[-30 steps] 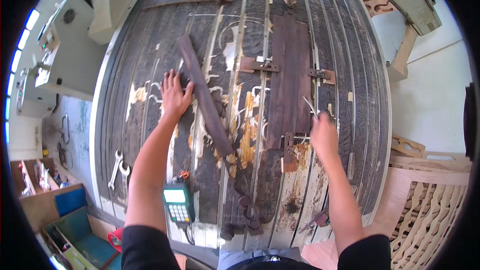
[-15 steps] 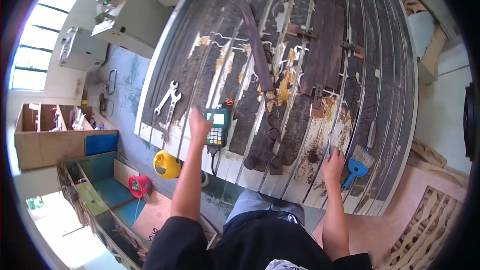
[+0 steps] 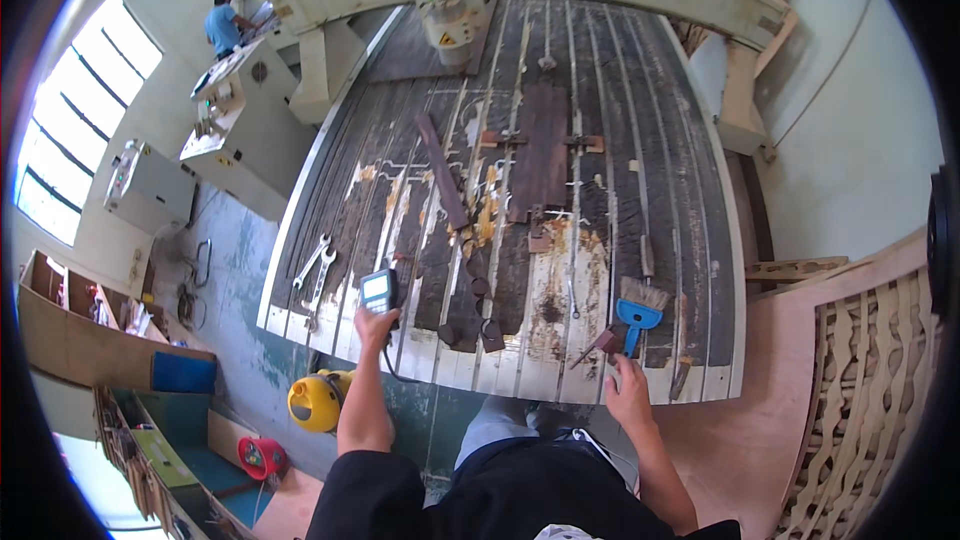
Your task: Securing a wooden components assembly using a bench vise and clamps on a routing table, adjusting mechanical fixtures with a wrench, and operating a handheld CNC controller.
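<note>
My left hand (image 3: 376, 326) is wrapped round the lower part of a handheld controller (image 3: 378, 287) with a lit screen; a cable hangs from it. My right hand (image 3: 629, 392) is at the table's near edge, its fingers stretched toward the handle of a blue brush (image 3: 637, 314). Beside its fingertips is a small red-brown block (image 3: 606, 340) with a thin rod; whether fingers touch block or handle is unclear. Farther in, dark wooden boards (image 3: 540, 155) lie between small clamps (image 3: 583, 143). A loose dark strip (image 3: 443, 175) and several dark cut pieces (image 3: 478, 287) lie left of them.
A machine gantry with a spindle (image 3: 447, 28) spans the grooved table's (image 3: 690, 190) far end. Two wrenches (image 3: 323, 275) lie at left, a small wrench (image 3: 573, 297) near the middle. A yellow container (image 3: 313, 404) and red bucket (image 3: 262, 458) stand at left. A person (image 3: 224, 24) is far left.
My view has tilted up, bringing the gantry and a person into sight. My right hand has moved back from beside the small wrench toward the brush handle. The controller stays in my left hand.
</note>
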A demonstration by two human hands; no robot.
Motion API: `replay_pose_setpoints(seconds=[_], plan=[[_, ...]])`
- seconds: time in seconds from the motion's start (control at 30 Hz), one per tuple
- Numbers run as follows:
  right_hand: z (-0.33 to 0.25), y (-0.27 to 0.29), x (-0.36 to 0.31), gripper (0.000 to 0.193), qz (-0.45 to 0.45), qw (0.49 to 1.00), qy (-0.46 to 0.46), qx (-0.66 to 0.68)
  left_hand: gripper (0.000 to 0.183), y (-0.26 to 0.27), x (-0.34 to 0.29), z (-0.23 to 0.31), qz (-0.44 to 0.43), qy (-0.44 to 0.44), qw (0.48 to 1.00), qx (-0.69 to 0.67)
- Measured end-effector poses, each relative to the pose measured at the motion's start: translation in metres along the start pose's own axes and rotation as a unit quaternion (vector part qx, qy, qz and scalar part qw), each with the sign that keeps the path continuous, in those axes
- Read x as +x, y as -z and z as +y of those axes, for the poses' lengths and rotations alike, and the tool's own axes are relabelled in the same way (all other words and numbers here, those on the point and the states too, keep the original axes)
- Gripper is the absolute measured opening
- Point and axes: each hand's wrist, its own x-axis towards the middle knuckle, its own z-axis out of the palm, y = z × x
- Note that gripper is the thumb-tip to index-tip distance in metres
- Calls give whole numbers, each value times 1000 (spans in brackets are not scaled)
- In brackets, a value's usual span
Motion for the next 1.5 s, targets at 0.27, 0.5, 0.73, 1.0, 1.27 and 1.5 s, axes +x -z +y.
replay_pose_setpoints(seconds=[0.27, 0.5, 0.73, 1.0, 1.27, 1.5], plan=[[-58, -4, -12, 43, -99, 977, 71, 177, 66, 75, -172, 142, -65, -68, 969, -230], [-166, -46, 10, 77, -146, 890, 116, 416, 70, 32, -280, 248, -101, -193, 970, -104], [-176, -44, 9, 46, -54, 903, 92, 416, 38, 55, -262, 230, -300, -193, 907, -226], [-206, -77, -6, 46, -25, 920, 50, 389, 37, 78, -237, 192, -348, -214, 883, -231], [-218, -103, -25, 47, -12, 907, 11, 422, 39, 98, -227, 181, -365, -213, 882, -209], [-219, -99, -33, 48, 5, 904, 5, 427, 40, 95, -232, 182, -370, -222, 871, -234]])
